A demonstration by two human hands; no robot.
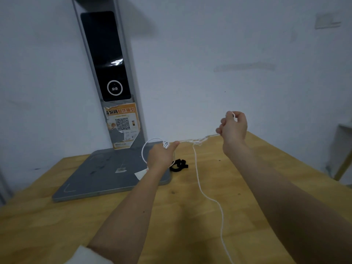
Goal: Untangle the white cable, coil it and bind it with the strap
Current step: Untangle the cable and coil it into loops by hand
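The thin white cable [198,174] is stretched between the left hand [162,155] and the raised right hand [233,126], pinched by both.

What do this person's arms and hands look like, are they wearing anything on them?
Both forearms are bare, and neither the left hand nor the right hand wears a glove; no ring or watch shows. A white sleeve is pushed up near the left elbow. The right arm's sleeve is out of view.

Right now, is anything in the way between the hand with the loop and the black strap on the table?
Nothing visible is. The left hand holds a loop of the thin white cable just above the black fabric strap, which lies on the wooden table beside the grey stand's base.
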